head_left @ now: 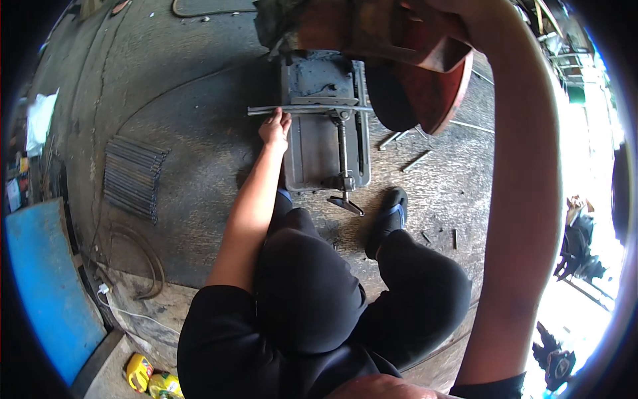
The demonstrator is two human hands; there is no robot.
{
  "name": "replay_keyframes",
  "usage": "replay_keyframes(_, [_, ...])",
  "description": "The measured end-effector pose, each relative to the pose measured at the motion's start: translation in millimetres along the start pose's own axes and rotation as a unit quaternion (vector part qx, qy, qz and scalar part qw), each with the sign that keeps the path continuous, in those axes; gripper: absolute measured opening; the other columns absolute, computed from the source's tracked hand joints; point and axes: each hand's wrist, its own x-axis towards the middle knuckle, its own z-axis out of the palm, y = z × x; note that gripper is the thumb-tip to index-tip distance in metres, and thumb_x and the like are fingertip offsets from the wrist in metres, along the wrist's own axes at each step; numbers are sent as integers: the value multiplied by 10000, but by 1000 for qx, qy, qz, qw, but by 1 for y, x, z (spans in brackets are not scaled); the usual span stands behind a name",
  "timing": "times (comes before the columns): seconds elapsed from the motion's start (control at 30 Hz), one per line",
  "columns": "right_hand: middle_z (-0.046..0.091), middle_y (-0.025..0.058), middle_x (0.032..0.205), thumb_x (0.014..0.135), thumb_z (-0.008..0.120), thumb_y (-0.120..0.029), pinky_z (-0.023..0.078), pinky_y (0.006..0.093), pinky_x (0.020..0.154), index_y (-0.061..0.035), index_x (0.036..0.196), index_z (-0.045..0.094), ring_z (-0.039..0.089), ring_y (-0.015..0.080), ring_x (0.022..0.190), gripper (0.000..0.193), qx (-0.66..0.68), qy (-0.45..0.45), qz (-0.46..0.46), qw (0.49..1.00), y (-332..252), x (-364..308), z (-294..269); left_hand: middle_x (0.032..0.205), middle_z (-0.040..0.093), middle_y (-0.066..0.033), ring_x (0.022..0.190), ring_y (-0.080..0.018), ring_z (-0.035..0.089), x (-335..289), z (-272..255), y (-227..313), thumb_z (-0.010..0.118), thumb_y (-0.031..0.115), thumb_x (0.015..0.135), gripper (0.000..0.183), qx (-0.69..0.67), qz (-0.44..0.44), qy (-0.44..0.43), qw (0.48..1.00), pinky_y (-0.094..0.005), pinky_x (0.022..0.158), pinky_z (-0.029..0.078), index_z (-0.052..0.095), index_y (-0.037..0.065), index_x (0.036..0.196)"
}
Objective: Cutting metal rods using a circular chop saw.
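A worn, stained floor (212, 86) spreads out under everything, and a person in black (306, 292) crouches on it, facing a saw. A blue panel (50, 279) stands off to the person's left. The saw's grey base (312, 153) sits on the floor between the person's feet and the saw's raised upper part. Up there, a red guard (452, 96) hangs beyond the base's right edge, toward its far corner.

Well off the base's left edge lies a stack of dark bars (136, 176), side by side on the floor. Nearer the person is a curved strip (158, 269), with a yellow bottle (139, 372) farther back.

A thin metal bar (302, 108) lies crosswise over the base, nearer its far edge, and sticks out past the left edge. Just outside that edge, the left hand (274, 130) pinches it between thumb and fingers. The right hand (444, 6) is up by the saw's upper part, partly cut off from view; I can't tell whether it is closed around anything.

A crank (345, 204) pokes past the base's near edge, close to the right corner. Short metal pieces (417, 161) lie scattered on the floor beyond the base's right edge.
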Motion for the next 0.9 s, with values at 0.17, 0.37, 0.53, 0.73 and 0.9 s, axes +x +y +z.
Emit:
replay_keyframes(0.17, [601, 184, 1129, 889, 498, -152, 476, 386, 871, 22, 1198, 544, 591, 283, 1008, 357, -31, -13, 13, 999, -17, -8, -5, 868, 661, -9, 787, -142, 657, 1, 8, -5, 681, 127, 849, 110, -10, -5, -12, 1000, -298, 760, 550, 609, 106, 931])
replay_keyframes(0.37, [620, 182, 1093, 875, 515, -156, 494, 388, 835, 14, 1173, 567, 610, 280, 966, 347, -20, -51, 5, 998, -40, -28, 3, 881, 667, -29, 763, -152, 665, -5, 10, -1, 668, 126, 858, 109, -12, -1, -1, 1000, -277, 717, 570, 633, 81, 951])
replay_keyframes(0.53, [637, 180, 1063, 863, 528, -158, 508, 390, 806, 8, 1153, 586, 626, 277, 930, 339, -15, -82, 4, 997, -50, -35, 10, 862, 665, -29, 760, -148, 660, -9, 16, -3, 667, 140, 863, 150, -8, -10, -3, 1000, -275, 711, 551, 631, 73, 992])
replay_keyframes(0.73, [657, 178, 1026, 849, 544, -162, 526, 392, 770, 0, 1128, 610, 645, 274, 888, 329, -33, -104, 26, 994, -62, -41, 23, 874, 656, -17, 752, -147, 650, -2, 5, 1, 680, 136, 854, 155, -7, 16, -1, 1000, -292, 721, 543, 622, 69, 981])
replay_keyframes(0.9, [673, 177, 996, 838, 558, -164, 540, 394, 740, -6, 1108, 629, 661, 272, 853, 321, -59, -112, 51, 991, -74, -53, 20, 943, 650, -5, 791, -153, 655, -3, 9, -3, 674, 125, 858, 197, -1, -10, 4, 1000, -290, 765, 535, 604, 79, 1036])
